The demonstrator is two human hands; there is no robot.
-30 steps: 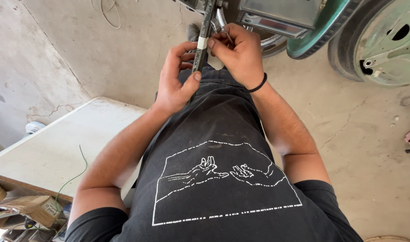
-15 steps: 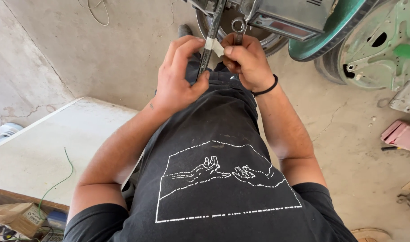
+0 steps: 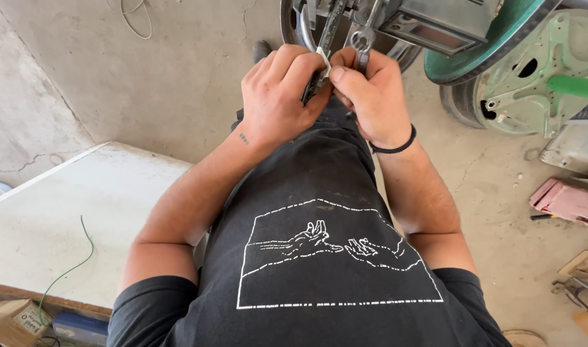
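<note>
room: bare concrete floor (image 3: 178, 77) lying open to the left, green wheel (image 3: 538, 71) crowding the right
left hand (image 3: 278, 96): clasping the dark bar (image 3: 329, 29)
right hand (image 3: 371, 96): pinching white tape (image 3: 324, 61) against the bar, between both grips

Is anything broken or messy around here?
Yes, a bit. The concrete floor has cracks. A loose green wire trails across the white board, and another wire lies on the floor. Both hands, left hand and right hand, grip a dark cable.
</note>
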